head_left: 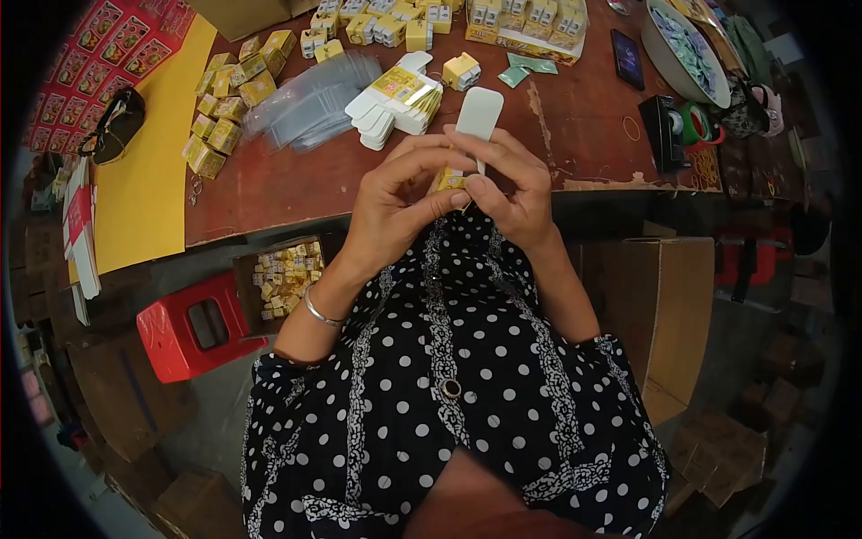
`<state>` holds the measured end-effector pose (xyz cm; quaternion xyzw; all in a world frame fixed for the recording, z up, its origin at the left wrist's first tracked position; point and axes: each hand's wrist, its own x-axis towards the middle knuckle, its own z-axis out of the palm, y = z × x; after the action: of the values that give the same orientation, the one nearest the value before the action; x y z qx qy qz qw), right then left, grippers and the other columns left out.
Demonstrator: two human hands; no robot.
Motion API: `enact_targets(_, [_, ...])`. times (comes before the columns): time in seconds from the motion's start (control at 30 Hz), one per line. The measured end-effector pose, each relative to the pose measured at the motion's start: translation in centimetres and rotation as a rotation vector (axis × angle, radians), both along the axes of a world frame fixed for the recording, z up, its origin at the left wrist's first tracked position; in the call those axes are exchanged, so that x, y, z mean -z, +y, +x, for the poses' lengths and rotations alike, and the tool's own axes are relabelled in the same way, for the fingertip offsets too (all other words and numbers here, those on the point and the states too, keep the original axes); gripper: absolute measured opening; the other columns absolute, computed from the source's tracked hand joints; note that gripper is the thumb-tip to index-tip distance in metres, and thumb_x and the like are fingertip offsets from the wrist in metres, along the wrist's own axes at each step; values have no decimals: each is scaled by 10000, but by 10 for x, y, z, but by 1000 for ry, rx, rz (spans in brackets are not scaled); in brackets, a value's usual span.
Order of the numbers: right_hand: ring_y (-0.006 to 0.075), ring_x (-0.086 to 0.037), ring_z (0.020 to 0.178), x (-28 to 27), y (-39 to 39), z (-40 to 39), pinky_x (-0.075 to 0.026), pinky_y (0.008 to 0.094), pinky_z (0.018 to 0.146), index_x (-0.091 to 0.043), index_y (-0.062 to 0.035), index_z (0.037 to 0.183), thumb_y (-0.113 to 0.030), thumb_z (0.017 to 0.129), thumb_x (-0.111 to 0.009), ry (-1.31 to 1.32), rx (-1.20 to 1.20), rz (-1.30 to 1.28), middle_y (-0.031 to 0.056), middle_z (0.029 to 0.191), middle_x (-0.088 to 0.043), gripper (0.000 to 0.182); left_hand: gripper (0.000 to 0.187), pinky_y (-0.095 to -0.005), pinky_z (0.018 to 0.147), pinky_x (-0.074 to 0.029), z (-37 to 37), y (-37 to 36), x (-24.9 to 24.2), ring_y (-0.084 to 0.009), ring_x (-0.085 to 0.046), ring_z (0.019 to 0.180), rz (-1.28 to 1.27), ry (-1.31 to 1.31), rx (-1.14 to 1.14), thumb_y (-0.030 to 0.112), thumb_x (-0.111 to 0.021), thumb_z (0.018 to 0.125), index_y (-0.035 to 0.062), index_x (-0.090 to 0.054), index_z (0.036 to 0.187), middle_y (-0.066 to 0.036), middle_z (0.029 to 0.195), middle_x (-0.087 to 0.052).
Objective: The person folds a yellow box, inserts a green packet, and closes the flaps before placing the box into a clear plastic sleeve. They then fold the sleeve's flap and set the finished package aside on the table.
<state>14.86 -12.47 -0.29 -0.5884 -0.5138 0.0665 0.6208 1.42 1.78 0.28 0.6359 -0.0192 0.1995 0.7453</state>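
Between my hands, just in front of the table edge, is a small yellow carton [452, 181] with a long white flap [479, 113] standing up from it. My left hand [401, 193] has its fingers curled round the left side of the carton. Fingers and thumb of my right hand [515, 184] close on the flap side. Most of the carton is hidden behind the fingers. Beyond my hands lies a stack of flattened yellow-and-white cartons [397, 97]. Near it stands a single small yellow box [461, 71].
Clear plastic sheets [310, 99] and several yellow boxes [224, 108] lie left. A display box [530, 27], green packets [525, 67], a phone [627, 58], a tape dispenser [663, 133] and a bowl [687, 54] sit behind and right. Below are a red stool [171, 332] and a cardboard box [660, 314].
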Motion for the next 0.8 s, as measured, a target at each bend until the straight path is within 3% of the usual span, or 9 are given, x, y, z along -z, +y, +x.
enact_targets(0.1, [291, -670, 1132, 1, -2, 2, -516, 362, 987, -695, 52, 1235, -151, 904, -680, -110, -17, -5, 208, 1249, -682, 389, 302, -276, 919, -566, -4, -2, -2, -156, -645, 1074, -117, 37, 32, -103, -693, 903, -51, -670, 1199, -112, 1351, -545])
enact_targets(0.23, [324, -650, 1190, 3, -4, 7, -498, 401, 1027, -702, 79, 1207, -125, 920, -640, -277, -12, -6, 239, 1274, -675, 357, 260, -283, 939, -574, -7, 1, -3, -159, -642, 1117, -135, 73, 95, -73, -703, 913, -45, -690, 1171, -88, 1349, -524])
enact_targets(0.37, [332, -640, 1210, -1, 1, 1, -497, 415, 1037, -704, 80, 1189, -124, 944, -633, -305, -30, 45, 230, 1267, -683, 327, 311, -294, 938, -584, -5, -4, 4, -192, -649, 1143, -239, 18, 27, -88, -698, 911, -55, -615, 1209, -115, 1321, -543])
enact_targets(0.43, [316, -682, 1139, -5, 3, -11, -540, 408, 977, -736, 25, 1150, -115, 918, -703, -26, 65, 114, 168, 1208, -721, 273, 343, -298, 944, -586, -2, -5, 4, -203, -647, 1158, -315, -32, 7, -90, -704, 907, -52, -574, 1223, -124, 1306, -552])
enact_targets(0.5, [307, -671, 1156, -8, 3, -11, -533, 407, 988, -741, 17, 1141, -112, 912, -718, -36, 62, 106, 158, 1202, -726, 263, 417, -308, 954, -587, -1, -5, 2, -219, -647, 1166, -332, -27, -32, -92, -725, 891, -26, -488, 1227, -140, 1279, -568])
enact_targets(0.67, [274, -636, 1198, -4, -2, -1, -516, 390, 1003, -752, -6, 1095, -77, 883, -755, -121, -37, 86, 126, 1177, -740, 224, 443, -313, 966, -582, -4, -4, -5, -229, -642, 1179, -238, 15, -57, -88, -740, 879, -11, -465, 1218, -151, 1284, -564])
enact_targets(0.8, [238, -626, 1181, -8, -4, -7, -513, 367, 992, -751, -15, 1050, -40, 862, -777, 163, -46, 27, 105, 1164, -744, 192, 432, -319, 989, -570, -2, -6, -7, -230, -636, 1193, -206, -32, -61, -80, -742, 882, -20, -472, 1214, -166, 1318, -551])
